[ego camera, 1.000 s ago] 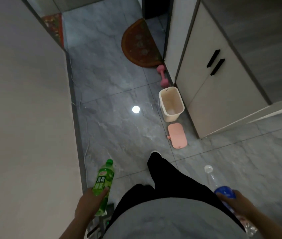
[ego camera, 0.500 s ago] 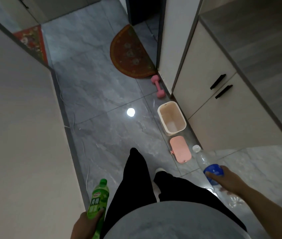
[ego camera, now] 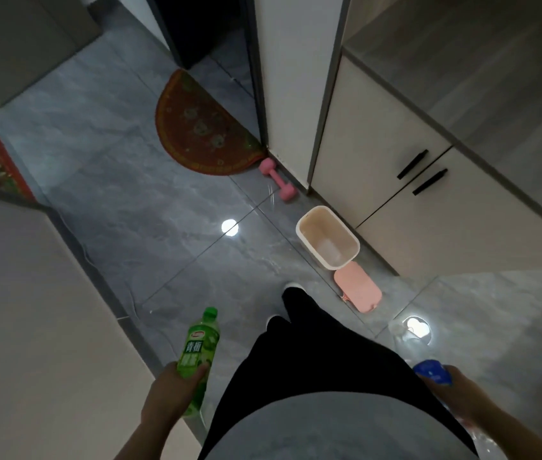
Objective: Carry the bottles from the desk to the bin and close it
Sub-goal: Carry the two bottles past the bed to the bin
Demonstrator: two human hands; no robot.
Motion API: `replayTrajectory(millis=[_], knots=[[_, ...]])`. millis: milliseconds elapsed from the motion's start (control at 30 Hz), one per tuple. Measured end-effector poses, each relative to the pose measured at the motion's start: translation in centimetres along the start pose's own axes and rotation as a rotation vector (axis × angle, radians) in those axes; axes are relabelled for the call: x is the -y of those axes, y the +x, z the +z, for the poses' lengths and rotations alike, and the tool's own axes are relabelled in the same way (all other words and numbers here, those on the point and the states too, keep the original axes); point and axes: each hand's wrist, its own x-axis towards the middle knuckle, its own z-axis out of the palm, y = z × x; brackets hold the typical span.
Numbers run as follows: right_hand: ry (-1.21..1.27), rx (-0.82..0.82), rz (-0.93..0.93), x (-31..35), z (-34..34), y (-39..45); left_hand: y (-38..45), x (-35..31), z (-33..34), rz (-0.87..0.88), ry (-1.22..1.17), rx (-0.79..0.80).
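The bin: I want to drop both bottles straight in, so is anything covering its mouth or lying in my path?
Nothing visible. The bin stands open; its pink lid lies on the floor beside it, nearer you, just right of a direct path.

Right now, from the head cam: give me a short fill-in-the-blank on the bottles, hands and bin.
1. The left hand holds a ____ bottle.
2. The bin stands with its top ____.
3. The pink lid lies on the ____ beside the bin.
4. The clear bottle with the blue label is in the ____ hand.

Missing words: green; open; floor; right
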Motion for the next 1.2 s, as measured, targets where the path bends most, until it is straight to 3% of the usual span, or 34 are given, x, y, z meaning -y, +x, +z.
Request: replayTrajectory(millis=[300, 500, 800, 900, 1033, 1200], knots=[[0.168, 0.045, -0.030, 7.7, -1.5, 3.4, 4.4, -5.3, -4.5, 0.023, 0.124, 0.029], [0.218, -0.020, -0.062, 12.1, -3.1, 4.5, 6.9, -7.7, -7.4, 0.047, 0.226, 0.051], [0.333, -0.010, 0.139, 13.9, 1.0, 2.2, 15.1, -14.2, -14.0, 0.108, 0.385, 0.221], [0.401, 0.056, 0.261, 14.6, 3.7, 0.3, 18.1, -17.6, -15.7, 0.188, 0.551, 0.239], [0.532, 0.083, 0.383, 16.2, 8.1, -1.2, 20.4, -22.2, -16.3, 0.386, 0.701, 0.119], [0.627, 0.047, 0.391, 19.2, 11.6, -0.5, 22.4, -27.9, -14.0, 0.635, 0.869, 0.091]])
